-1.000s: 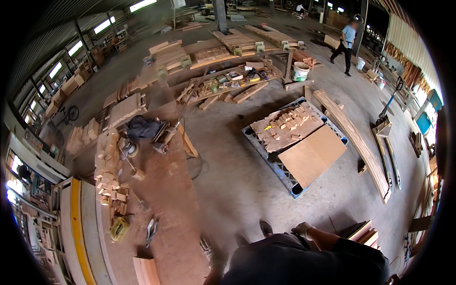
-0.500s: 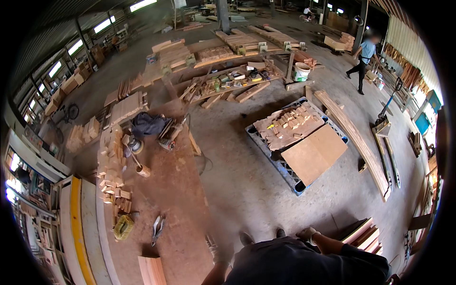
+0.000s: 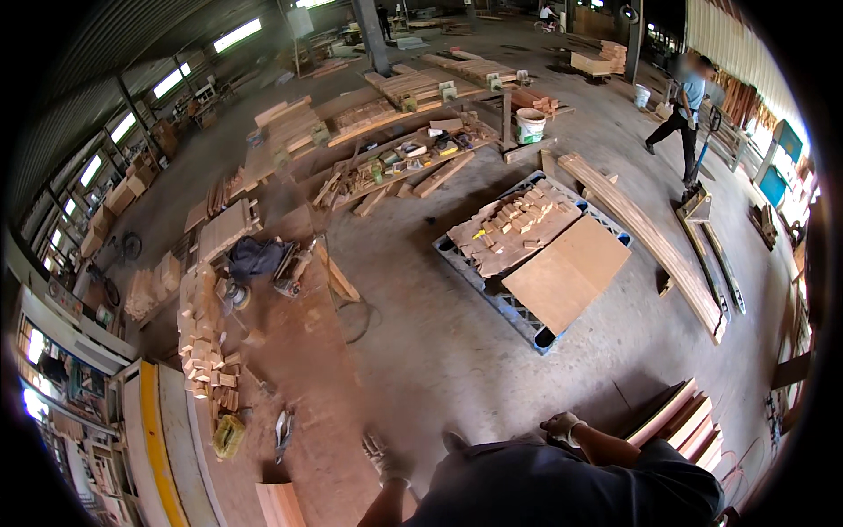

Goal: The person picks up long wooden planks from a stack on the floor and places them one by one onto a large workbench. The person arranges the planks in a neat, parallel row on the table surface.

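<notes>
My left hand (image 3: 383, 458), in a light work glove, is open with its fingers spread at the right edge of the brown worktable (image 3: 316, 386). No object shows in it. My right hand (image 3: 562, 428), also gloved, is beside my body with its fingers curled in, and nothing shows in it. Stacked wooden boards (image 3: 680, 422) lie to its right. Across the table from my left hand are a grey metal tool shaped like pliers (image 3: 284, 435) and a yellow block-like thing (image 3: 228, 436). A reddish board (image 3: 279, 504) lies at the near edge.
Small wooden blocks (image 3: 204, 356) line the table's left side; a dark cloth (image 3: 259, 256) lies farther up. Ahead, a blue pallet (image 3: 536, 338) holds blocks and cardboard (image 3: 571, 274). Beyond it are a long beam (image 3: 650, 246), a pallet jack (image 3: 713, 250) and a walking person (image 3: 688, 114).
My left hand has moved forward and left to the table's edge, its fingers now clearly spread. The view has shifted. The person in the blue shirt has come nearer, toward the pallet jack's handle.
</notes>
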The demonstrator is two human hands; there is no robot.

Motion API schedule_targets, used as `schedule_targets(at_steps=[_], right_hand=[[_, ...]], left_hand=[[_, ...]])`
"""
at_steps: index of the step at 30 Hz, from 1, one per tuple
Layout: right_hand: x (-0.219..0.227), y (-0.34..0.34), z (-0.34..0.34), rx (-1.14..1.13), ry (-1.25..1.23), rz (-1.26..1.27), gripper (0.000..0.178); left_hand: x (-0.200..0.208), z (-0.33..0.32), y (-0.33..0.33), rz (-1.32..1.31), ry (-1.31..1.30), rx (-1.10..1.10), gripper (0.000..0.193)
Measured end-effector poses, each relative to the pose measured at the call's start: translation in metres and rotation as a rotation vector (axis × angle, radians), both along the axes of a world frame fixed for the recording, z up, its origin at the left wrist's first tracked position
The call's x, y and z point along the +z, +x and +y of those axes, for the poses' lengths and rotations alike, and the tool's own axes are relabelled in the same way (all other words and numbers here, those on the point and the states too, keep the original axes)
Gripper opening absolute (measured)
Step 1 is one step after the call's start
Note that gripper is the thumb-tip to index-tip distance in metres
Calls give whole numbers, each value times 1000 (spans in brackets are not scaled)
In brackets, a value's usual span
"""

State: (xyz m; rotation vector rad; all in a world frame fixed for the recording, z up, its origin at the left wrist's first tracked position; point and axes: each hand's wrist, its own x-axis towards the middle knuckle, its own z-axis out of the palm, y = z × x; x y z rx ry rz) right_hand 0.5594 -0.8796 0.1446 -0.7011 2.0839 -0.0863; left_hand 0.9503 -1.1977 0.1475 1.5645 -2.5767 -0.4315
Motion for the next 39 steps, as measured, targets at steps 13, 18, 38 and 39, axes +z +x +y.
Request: schedule_targets(at_steps=[13,18,38,39], right_hand=[[-95,-18,204,-325,4,-32,45],[-88,-2,268,-655,183,-109,66],[-80,96,265,-1080,94,-120,40],[-68,91,259,-1033,89,-84,41]], left_hand=[[-4,46,-87,-307,275,326,73],[-51,79,-140,-466,438,-132,71],[-84,22,-281,-573,565,-880,61],[-83,17,-289,-578,560,-901,60]])
